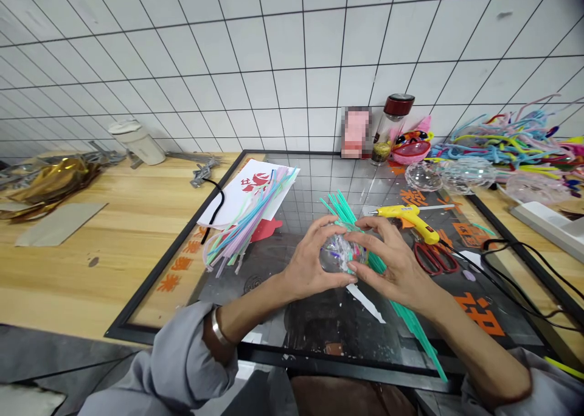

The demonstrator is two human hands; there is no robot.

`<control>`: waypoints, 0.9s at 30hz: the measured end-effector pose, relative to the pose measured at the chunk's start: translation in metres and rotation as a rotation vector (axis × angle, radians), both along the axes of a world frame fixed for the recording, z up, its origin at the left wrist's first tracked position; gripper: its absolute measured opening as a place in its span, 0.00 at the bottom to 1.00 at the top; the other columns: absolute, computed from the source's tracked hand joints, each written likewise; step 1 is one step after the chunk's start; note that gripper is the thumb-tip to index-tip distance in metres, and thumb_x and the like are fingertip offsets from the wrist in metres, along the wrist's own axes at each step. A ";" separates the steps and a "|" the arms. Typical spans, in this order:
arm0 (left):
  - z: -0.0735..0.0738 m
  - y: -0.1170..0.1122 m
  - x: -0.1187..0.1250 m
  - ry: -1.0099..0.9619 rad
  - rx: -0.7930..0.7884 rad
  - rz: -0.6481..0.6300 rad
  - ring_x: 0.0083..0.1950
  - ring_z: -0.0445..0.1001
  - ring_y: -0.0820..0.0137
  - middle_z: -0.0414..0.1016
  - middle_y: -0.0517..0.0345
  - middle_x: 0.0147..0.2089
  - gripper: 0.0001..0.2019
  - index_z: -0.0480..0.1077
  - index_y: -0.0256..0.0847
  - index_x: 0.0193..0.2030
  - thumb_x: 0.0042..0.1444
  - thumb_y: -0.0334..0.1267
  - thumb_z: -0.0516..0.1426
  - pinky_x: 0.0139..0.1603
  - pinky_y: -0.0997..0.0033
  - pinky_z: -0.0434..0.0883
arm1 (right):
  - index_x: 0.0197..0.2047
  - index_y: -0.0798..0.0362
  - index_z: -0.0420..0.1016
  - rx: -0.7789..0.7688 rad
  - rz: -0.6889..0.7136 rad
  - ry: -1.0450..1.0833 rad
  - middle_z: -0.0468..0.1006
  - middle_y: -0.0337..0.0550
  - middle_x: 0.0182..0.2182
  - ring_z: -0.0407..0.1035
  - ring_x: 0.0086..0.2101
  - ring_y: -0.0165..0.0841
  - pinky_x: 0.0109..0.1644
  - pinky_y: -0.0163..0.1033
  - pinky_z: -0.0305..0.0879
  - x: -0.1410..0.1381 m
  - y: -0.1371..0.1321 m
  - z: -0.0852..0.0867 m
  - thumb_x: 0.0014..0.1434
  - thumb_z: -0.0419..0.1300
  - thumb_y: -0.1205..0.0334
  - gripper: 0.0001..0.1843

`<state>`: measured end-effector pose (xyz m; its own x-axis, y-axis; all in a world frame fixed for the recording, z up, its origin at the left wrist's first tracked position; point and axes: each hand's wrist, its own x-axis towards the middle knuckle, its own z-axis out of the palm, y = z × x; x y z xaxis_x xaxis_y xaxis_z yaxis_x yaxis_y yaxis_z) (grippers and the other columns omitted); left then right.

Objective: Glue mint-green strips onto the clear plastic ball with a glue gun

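Note:
Between my two hands is a clear plastic ball (336, 253) with coloured bits showing through it. My left hand (306, 259) wraps round its left side, thumb below and fingers on top. From the other side my right hand (391, 263) grips it with bent fingers and thumb. Green pipe cleaners (413, 322) lie in a bundle under my right hand and stick out behind the ball. Just below the ball, a white strip (366, 303) rests on the glass. The fingers cover part of the ball, so its full contents are hidden.
A yellow glue gun (413, 220) and red-handled scissors (435, 258) lie right, with a black cord (497, 288). Pastel pipe cleaners (255, 212) lie on white paper (232, 191) at left. Behind stand a glass bottle (385, 137), clear balls (469, 174) and a heap of coloured pipe cleaners (502, 139).

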<state>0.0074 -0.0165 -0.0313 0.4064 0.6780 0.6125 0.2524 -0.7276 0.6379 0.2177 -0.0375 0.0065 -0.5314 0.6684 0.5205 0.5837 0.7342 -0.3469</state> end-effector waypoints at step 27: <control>0.019 0.005 0.003 -0.573 -0.728 0.001 0.47 0.72 0.66 0.71 0.57 0.47 0.31 0.64 0.43 0.48 0.39 0.41 0.72 0.46 0.69 0.71 | 0.53 0.47 0.69 -0.085 -0.123 0.411 0.72 0.46 0.46 0.68 0.46 0.38 0.49 0.45 0.68 0.009 0.008 -0.007 0.63 0.62 0.56 0.16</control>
